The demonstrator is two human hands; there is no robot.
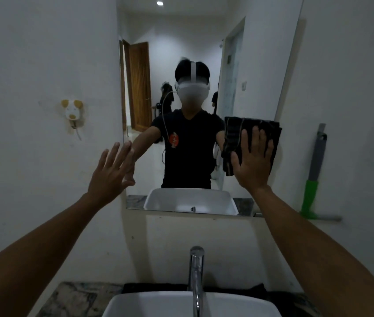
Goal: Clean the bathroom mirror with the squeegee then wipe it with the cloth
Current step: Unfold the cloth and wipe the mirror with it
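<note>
Cloth [253,126]: dark, folded, soft and limp by its look, judged light. It is pinned flat against the lower right part of the mirror [192,53] under the right hand [253,161], whose fingers are spread wide and extended over the fabric, pressing rather than clenching. A flat palm hold at the centre of the fold is judged the soundest, since loose edges would sag or bunch if only a corner were pinched.

Mirror: rigid, smooth, fragile glass; even pressure is advised, and slipping of the cloth over it is to be expected.

Left hand [112,170]: empty, fingers straight and parted, set at the mirror's left edge; contact with the glass or the wall cannot be told.

Squeegee [313,179]: green-and-grey handle, stiff, stood against the wall just right of the mirror, blade down, untouched. The squeegee step is judged done and the wiping step in hand.

Faucet [196,271] and white basin [135,305]: below, between the forearms. Dog-shaped wall hook [72,109]: left wall.
</note>
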